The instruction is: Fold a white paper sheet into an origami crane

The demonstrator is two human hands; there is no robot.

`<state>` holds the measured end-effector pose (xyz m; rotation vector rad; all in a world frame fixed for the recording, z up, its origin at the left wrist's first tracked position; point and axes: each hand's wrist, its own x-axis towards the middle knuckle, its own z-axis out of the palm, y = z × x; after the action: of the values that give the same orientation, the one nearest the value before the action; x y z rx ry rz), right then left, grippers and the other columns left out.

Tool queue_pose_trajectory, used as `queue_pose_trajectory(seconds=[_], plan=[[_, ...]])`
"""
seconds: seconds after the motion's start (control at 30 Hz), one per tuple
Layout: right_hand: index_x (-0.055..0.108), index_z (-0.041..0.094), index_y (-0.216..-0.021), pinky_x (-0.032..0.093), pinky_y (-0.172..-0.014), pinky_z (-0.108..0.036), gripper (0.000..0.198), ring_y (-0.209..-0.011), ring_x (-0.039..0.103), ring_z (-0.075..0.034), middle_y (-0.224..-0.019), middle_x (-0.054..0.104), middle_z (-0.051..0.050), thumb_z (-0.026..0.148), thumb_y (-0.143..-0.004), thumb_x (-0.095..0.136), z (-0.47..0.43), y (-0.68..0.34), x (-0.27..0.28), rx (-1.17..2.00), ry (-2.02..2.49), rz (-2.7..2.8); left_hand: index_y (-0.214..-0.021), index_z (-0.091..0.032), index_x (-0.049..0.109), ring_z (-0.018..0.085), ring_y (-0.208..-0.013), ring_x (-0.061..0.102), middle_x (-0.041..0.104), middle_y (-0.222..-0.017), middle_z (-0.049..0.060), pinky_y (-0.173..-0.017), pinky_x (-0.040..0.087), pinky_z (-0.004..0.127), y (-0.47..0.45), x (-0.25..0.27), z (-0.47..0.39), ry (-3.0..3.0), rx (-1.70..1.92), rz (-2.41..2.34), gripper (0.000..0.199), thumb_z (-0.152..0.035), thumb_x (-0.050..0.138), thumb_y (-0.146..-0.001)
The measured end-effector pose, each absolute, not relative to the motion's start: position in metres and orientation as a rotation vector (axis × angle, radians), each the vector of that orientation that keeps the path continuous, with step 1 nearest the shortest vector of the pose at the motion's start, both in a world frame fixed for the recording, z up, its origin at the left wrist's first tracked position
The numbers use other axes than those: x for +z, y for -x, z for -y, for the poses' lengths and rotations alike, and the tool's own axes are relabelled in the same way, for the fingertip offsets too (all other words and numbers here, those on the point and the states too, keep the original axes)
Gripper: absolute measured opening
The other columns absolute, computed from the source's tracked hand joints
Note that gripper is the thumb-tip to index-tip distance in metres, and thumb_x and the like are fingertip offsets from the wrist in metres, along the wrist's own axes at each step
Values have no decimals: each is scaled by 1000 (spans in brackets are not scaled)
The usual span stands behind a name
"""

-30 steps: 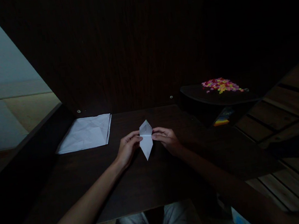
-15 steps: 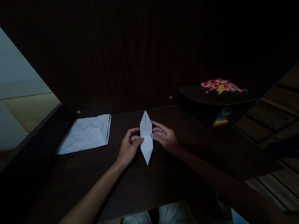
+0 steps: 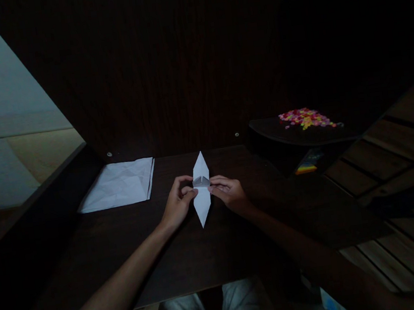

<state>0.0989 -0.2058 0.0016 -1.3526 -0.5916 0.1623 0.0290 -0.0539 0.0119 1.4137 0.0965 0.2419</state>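
Observation:
A white folded paper (image 3: 203, 206), long and pointed at both ends, is held over the dark desk in the middle of the view. Across its centre a flap stands up, grey with shadow. My left hand (image 3: 178, 199) pinches the left edge at the middle, thumb on top and fingers behind. On the opposite edge my right hand (image 3: 230, 191) grips the paper the same way, its thumb near the raised flap. Parts of the fingers are hidden behind the paper.
White creased sheets (image 3: 119, 184) lie stacked at the back left of the desk (image 3: 182, 260). On a rounded shelf (image 3: 264, 129) at the right is a heap of small colourful pieces (image 3: 309, 117). A dark panel rises behind the desk, and a low side board borders it at left.
The paper's far part has altered: a flap now stands across the middle, and the slit seen on the far point no longer shows. My right fingers have drawn down slightly along the edge.

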Motion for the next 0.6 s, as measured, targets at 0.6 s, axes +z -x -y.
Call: queue_pose_trajectory(seconds=[0.6], plan=[[72,18,-70,51,-64,-31,16,-65,62,-17,-79,66,-4,31,-61,74,208,-100,6,327,1395,553,-79,-17,59,14,-69,60,64,-82,1,-60,46,23,-29,18,55,-1206,285,-255,22,-15,63,-57]])
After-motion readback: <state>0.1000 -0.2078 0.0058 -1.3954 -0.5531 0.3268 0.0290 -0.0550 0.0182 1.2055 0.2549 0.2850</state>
